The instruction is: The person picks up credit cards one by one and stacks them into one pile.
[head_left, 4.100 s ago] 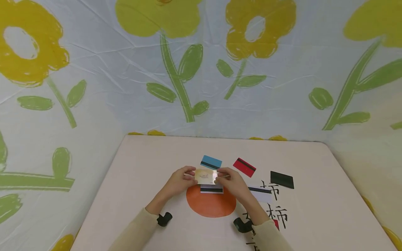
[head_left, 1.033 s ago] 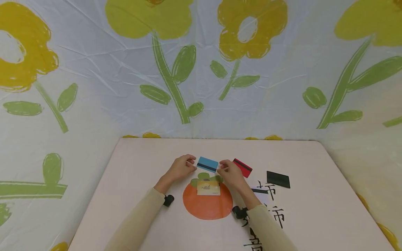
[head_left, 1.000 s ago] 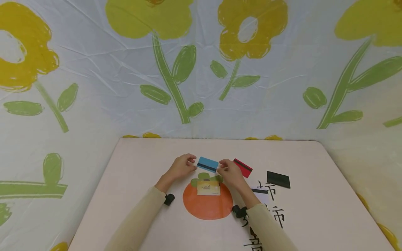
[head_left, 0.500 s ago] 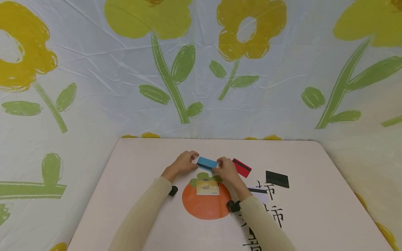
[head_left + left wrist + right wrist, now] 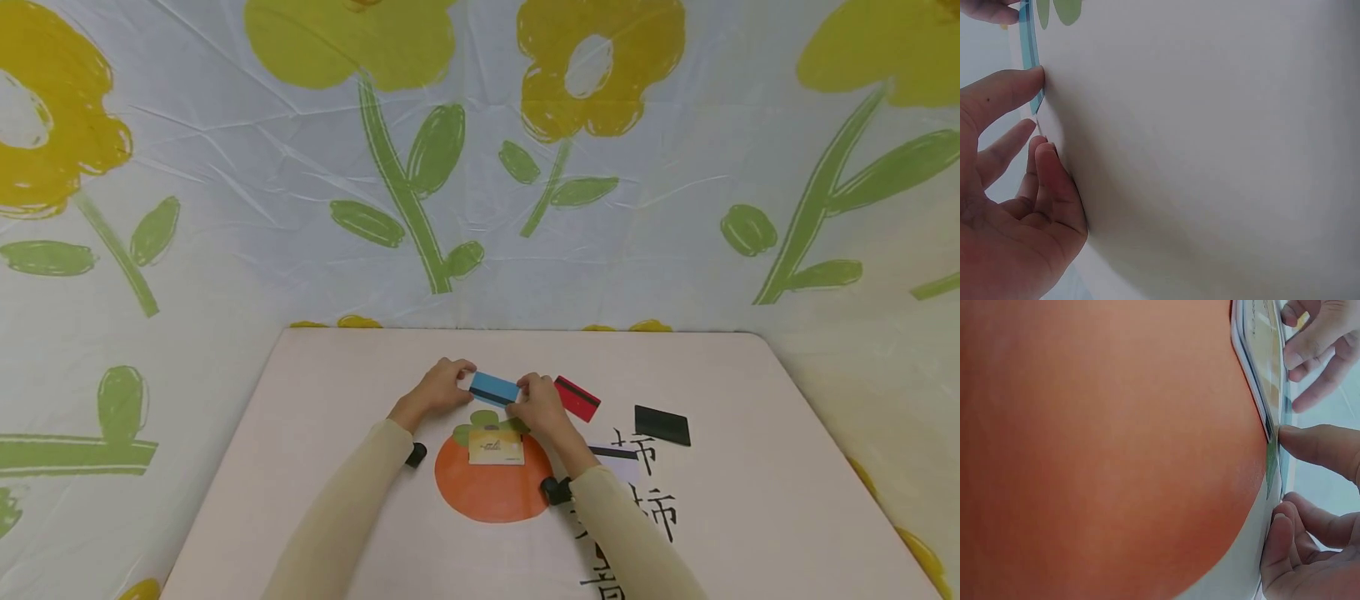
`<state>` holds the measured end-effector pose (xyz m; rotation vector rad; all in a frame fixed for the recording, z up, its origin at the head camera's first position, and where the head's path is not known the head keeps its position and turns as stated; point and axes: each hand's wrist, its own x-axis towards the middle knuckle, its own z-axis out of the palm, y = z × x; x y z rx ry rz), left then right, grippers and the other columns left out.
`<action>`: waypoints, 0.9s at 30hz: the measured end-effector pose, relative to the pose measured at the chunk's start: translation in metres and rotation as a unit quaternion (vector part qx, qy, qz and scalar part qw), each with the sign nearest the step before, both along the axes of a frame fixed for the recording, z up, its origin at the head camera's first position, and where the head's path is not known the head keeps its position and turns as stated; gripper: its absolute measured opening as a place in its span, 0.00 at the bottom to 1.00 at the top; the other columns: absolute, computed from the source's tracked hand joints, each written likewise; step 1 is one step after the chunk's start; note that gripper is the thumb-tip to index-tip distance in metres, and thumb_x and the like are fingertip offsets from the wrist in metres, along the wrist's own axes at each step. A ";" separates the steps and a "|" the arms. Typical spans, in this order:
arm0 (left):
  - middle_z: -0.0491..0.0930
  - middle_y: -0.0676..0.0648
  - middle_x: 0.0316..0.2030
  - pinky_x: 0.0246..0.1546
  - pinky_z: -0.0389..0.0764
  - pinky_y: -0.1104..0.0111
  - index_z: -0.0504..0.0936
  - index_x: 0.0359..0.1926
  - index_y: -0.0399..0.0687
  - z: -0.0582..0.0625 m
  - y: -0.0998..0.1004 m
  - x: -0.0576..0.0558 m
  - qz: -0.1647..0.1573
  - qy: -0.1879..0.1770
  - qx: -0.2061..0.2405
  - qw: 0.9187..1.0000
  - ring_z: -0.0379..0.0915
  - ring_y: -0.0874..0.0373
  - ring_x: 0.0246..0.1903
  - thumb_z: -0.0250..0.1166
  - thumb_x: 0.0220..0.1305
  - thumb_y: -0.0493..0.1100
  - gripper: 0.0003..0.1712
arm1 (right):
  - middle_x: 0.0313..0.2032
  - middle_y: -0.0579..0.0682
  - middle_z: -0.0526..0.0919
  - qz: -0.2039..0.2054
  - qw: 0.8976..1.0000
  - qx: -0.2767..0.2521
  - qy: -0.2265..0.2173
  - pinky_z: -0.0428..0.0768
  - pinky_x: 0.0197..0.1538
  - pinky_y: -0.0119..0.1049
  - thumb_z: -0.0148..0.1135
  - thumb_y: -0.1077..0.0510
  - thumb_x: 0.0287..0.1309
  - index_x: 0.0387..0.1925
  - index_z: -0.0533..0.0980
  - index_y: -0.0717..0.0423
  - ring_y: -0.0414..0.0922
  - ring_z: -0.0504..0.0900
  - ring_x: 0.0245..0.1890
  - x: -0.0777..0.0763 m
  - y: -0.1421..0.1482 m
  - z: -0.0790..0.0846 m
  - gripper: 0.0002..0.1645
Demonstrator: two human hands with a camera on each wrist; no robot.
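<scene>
A blue card (image 5: pixel 495 388) with a black stripe lies on the table just beyond the printed orange circle (image 5: pixel 487 493). My left hand (image 5: pixel 459 380) pinches its left end and my right hand (image 5: pixel 521 397) pinches its right end. In the left wrist view, the thumb of my left hand (image 5: pixel 1036 115) presses the edge of the blue card (image 5: pixel 1027 37) while the other fingers curl against the table. In the right wrist view, my right hand (image 5: pixel 1285 478) has its thumb at the card's edge. A yellow card (image 5: pixel 496 446) lies on the circle near me, on top of another card.
A red striped card (image 5: pixel 577 398), a black card (image 5: pixel 662 425) and a white striped card (image 5: pixel 624 461) lie to the right on the pale table (image 5: pixel 337 392). Black characters are printed there. A flowered cloth (image 5: pixel 420 192) hangs behind and at both sides.
Four seconds ago both hands held the yellow card; it now lies on the orange circle. Over the last second both hands closed in on the ends of the blue card.
</scene>
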<state>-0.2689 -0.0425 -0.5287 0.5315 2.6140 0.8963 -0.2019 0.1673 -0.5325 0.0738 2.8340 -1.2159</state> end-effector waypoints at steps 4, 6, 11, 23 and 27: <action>0.71 0.45 0.47 0.52 0.74 0.59 0.77 0.62 0.49 0.000 0.000 0.000 0.000 0.000 0.005 1.000 0.68 0.52 0.45 0.70 0.62 0.40 0.27 | 0.43 0.58 0.72 0.001 1.000 -0.006 -0.002 0.79 0.46 0.46 0.73 0.60 0.54 0.54 0.72 0.67 0.52 0.73 0.41 0.000 0.000 0.000 0.29; 0.71 0.45 0.46 0.51 0.74 0.59 0.77 0.62 0.48 0.000 0.000 0.000 0.001 0.000 0.007 1.000 0.68 0.52 0.45 0.70 0.62 0.40 0.27 | 0.43 0.58 0.72 0.001 1.000 -0.009 -0.003 0.79 0.45 0.46 0.72 0.61 0.54 0.55 0.72 0.67 0.51 0.73 0.41 0.000 0.000 0.000 0.29; 0.71 0.46 0.45 0.49 0.74 0.60 0.76 0.61 0.46 -0.001 0.002 0.001 0.006 -0.001 0.013 1.000 0.67 0.52 0.44 0.70 0.62 0.38 0.26 | 0.43 0.57 0.74 -0.003 1.000 -0.027 -0.009 0.80 0.45 0.45 0.71 0.62 0.55 0.56 0.71 0.66 0.51 0.74 0.42 0.000 0.000 0.000 0.29; 0.77 0.46 0.44 0.49 0.76 0.60 0.76 0.59 0.39 -0.003 0.008 0.003 0.026 -0.008 0.054 0.998 0.72 0.52 0.44 0.69 0.59 0.32 0.25 | 0.44 0.56 0.77 -0.028 0.995 -0.088 -0.031 0.81 0.48 0.44 0.67 0.63 0.59 0.56 0.72 0.66 0.53 0.76 0.46 0.000 0.001 0.001 0.25; 0.78 0.44 0.45 0.50 0.77 0.58 0.76 0.60 0.37 -0.002 0.006 0.006 0.037 -0.023 0.086 0.995 0.75 0.52 0.44 0.69 0.60 0.34 0.26 | 0.46 0.57 0.78 -0.030 0.993 -0.108 -0.030 0.81 0.49 0.45 0.65 0.63 0.62 0.59 0.72 0.67 0.54 0.76 0.48 0.001 0.003 0.001 0.25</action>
